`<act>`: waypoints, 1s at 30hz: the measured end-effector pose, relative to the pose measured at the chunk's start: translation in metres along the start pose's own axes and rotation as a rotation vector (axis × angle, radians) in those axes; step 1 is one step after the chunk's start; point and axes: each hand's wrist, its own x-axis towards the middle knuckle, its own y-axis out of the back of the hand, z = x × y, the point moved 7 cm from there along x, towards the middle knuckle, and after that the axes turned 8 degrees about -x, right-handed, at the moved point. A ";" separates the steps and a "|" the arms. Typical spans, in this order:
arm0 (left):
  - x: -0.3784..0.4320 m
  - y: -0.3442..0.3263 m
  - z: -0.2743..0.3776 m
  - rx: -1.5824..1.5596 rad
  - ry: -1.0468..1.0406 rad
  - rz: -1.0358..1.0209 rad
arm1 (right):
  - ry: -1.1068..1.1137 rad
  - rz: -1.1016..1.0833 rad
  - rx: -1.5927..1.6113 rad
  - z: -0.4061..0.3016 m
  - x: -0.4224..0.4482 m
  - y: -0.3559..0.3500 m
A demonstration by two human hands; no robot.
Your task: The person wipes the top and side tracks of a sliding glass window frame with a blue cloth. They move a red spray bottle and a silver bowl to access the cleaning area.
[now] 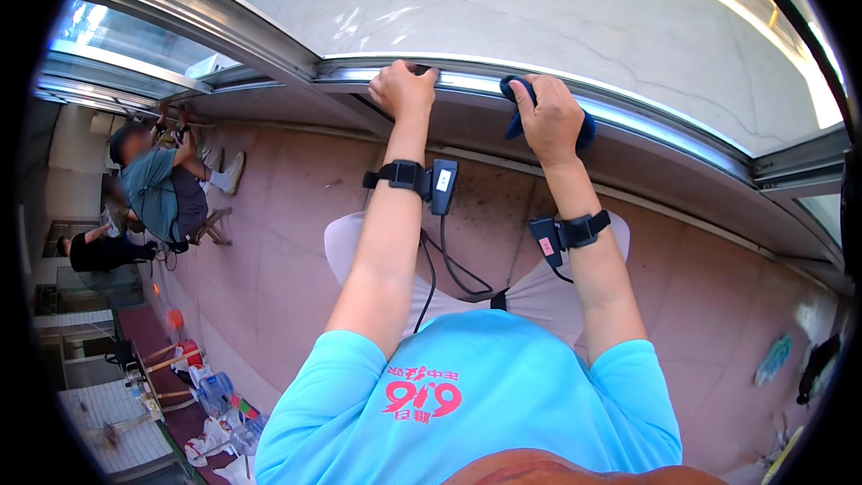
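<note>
A dark blue cloth (587, 131) is bunched under my right hand (551, 114), which presses it on the aluminium window track (471, 81). To the left, my left hand (406, 91) rests on the same track with its fingers curled over the metal. Something small and dark shows between its thumb and forefinger; I cannot tell whether it is held or lies in the groove. Each of my wrists wears a black strap with a small box, the left box (444, 186) and the right box (546, 242), both with cables.
Beyond the frame lies a pale concrete surface (512, 7). Sliding window panes (148, 34) stand at the left. A person on a wooden stool (215, 225) sits farther left, with others behind. Plastic bottles (215, 394) and bags lie lower left. A teal item (774, 358) lies on the reddish floor (283, 168).
</note>
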 end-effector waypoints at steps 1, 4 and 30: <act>0.001 0.001 -0.001 0.038 0.034 0.002 | 0.003 0.003 0.008 0.000 0.000 0.000; 0.001 -0.001 -0.001 0.021 0.085 -0.030 | 0.000 0.010 0.002 0.001 -0.001 0.000; 0.035 0.003 -0.019 0.029 -0.011 -0.415 | 0.010 0.015 -0.048 0.001 -0.002 0.000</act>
